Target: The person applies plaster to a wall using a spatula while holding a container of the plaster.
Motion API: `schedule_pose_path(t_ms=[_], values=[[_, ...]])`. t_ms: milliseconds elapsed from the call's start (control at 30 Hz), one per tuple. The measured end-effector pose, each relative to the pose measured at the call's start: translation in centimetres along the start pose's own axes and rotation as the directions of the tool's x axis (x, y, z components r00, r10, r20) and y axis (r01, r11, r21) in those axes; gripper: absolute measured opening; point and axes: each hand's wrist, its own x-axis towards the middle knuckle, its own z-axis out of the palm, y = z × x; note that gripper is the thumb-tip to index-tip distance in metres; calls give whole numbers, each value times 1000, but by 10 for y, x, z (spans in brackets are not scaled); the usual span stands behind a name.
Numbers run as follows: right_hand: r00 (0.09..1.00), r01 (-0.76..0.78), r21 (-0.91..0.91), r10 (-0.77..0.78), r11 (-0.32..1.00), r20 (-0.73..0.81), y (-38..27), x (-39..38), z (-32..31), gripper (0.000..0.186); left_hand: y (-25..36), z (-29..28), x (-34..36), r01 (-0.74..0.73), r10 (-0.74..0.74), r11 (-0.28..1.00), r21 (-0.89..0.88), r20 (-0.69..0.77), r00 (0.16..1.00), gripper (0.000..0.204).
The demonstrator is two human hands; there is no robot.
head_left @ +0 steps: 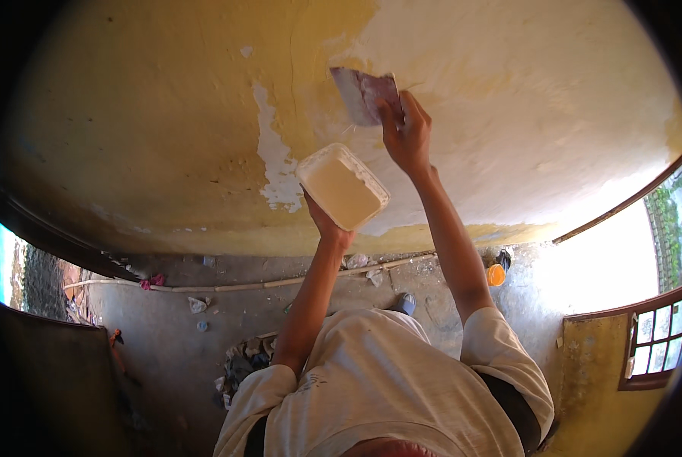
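My left hand (330,227) grips a white rectangular plastic tub (384,199) from below and its left side. Inside it lies smooth cream-coloured putty (338,187), some of it smeared along the rim. Pinched between the thumb and fingers of my right hand (409,135) is a flat putty spreader (362,94) with a stained, purplish-grey face. The spreader is up at the yellow wall (181,114), on the border of a pale coated area; whether its edge touches the wall I cannot tell. A peeled whitish patch (272,152) shows left of the tub.
Along the foot of the wall lies a long pole (280,283) on the concrete floor (158,327). An orange container (496,275) stands at the right. A dark bundle of cloth (246,362) and scraps of litter (198,305) lie about. At the right is a barred window (661,335).
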Motion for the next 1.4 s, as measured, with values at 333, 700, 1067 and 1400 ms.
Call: schedule_pose_path(t_ms=[333,700,1067,1400], values=[[925,94,-256,-180,962,-334,37,66,-72,13,-1,-15,-15,35,-33,998,49,-39,999,45],[944,265,-67,-245,962,222,16,-56,12,17,5,-60,-40,66,-66,995,74,-6,998,53],[899,283,-475,-403,833,-172,35,83,-65,22,-5,-82,-46,94,-92,987,129,-19,996,51],[969,249,-188,-246,950,39,15,9,-11,16,0,-95,-47,92,-89,988,121,-24,996,54]])
